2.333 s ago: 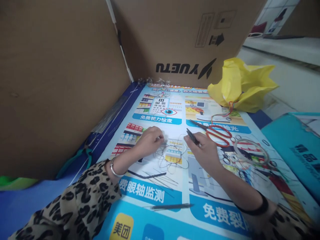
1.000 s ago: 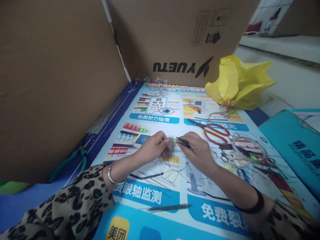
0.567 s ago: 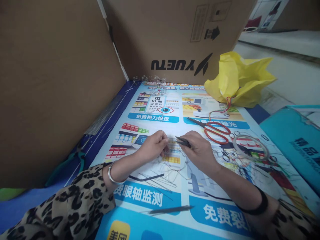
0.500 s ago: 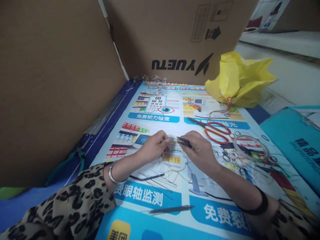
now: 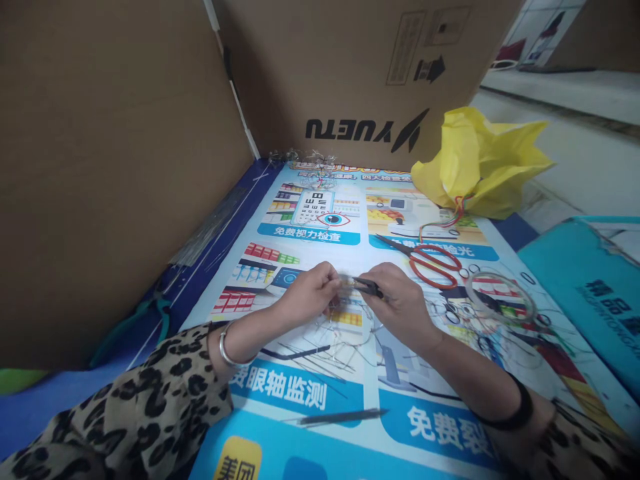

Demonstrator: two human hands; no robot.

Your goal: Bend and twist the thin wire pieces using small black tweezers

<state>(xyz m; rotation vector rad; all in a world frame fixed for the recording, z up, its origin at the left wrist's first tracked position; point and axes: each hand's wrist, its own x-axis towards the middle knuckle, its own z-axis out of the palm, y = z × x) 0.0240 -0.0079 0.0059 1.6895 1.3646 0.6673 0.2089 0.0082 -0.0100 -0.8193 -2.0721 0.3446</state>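
Near the middle of the printed sheet, my left hand (image 5: 313,293) is closed, with thumb and fingertips pinching thin wire. Fine loops of wire (image 5: 345,337) trail beneath both hands; their exact path is hard to follow. My right hand (image 5: 403,300) wraps around small black pliers (image 5: 367,287), whose tips point left at the pinched fingers. A tiny pale piece shows between the tips and the left hand, too small to name. Beyond the right hand lie orange-handled scissors (image 5: 434,263), partly spread.
A cardboard wall (image 5: 280,73) closes off the back and left. A yellow crumpled bag (image 5: 475,163), a clear wire coil (image 5: 503,293) and a turquoise box (image 5: 590,280) stand right. Teal-handled pliers (image 5: 163,313) lie left; dark thin strips (image 5: 343,417) lie in front.
The black pliers have turned slightly in my right hand, so their tips show more and sit closer to my left fingertips. My left hand stays nearly still.
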